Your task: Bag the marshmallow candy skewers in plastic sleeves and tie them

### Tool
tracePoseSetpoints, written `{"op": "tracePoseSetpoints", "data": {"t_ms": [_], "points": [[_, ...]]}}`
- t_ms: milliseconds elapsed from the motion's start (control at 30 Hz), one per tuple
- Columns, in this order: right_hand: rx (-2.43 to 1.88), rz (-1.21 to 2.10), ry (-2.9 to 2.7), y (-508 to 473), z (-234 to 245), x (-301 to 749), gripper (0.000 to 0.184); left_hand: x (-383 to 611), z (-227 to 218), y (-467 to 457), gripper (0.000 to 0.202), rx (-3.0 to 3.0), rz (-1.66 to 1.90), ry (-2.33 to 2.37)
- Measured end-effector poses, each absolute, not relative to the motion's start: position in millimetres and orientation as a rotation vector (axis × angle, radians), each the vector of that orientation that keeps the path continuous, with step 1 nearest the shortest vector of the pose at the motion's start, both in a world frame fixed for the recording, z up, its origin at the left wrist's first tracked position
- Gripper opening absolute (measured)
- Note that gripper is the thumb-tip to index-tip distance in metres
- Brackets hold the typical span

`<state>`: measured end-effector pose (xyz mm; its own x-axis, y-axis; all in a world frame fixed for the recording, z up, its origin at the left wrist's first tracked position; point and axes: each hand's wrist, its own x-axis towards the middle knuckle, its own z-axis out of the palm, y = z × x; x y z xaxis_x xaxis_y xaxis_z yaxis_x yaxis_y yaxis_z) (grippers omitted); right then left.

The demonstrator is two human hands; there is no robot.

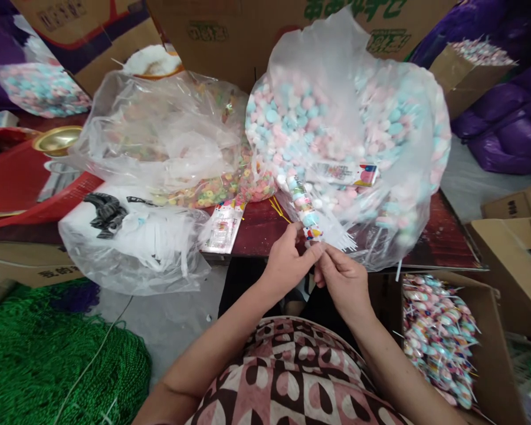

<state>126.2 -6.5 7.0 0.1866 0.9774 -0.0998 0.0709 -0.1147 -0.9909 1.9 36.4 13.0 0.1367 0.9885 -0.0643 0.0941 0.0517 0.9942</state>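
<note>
A clear-wrapped stick of pastel sweets (304, 206), which look like marshmallows, points up and away from me. My left hand (289, 257) is closed around its lower end, thumb pressed on the wrapper. Fingers of my right hand (345, 277) pinch together at the same bottom end, touching the left thumb; the gathered wrapper there is mostly hidden. Just beyond, a big clear bag of pink, blue and white marshmallows (301, 106) stands on the dark red table (451, 236). White sticks (338, 233) lie beside my right hand, and a printed wrapper packet (343, 173) rests against the bag.
Left of centre are a bag of colourful ring sweets (159, 136), a bag of white sticks (159, 236) and another wrapper stack (223, 227). A red basket (35, 200) sits far left. An open carton (491, 354) of wrapped sweet sticks stands low right; green cords (71, 354) pile low left.
</note>
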Motion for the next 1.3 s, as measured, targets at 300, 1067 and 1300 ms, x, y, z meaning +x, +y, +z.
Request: {"op": "tracePoseSetpoints", "data": {"t_ms": [300,1067,1300], "points": [[-1.438,0.850,-1.274,-6.5,-5.3,122.6,0.032,4.2,19.5,32.8,0.025,1.675,0.870,1.510],[-1.312,0.636,-1.528,4.9,8.4,131.6,0.038,-0.2,27.2,31.6,0.022,1.714,0.863,1.413],[-1.384,0.433,-1.549,1.2,-4.2,134.9,0.036,-0.7,31.3,34.3,0.023,1.685,0.903,1.476]]}}
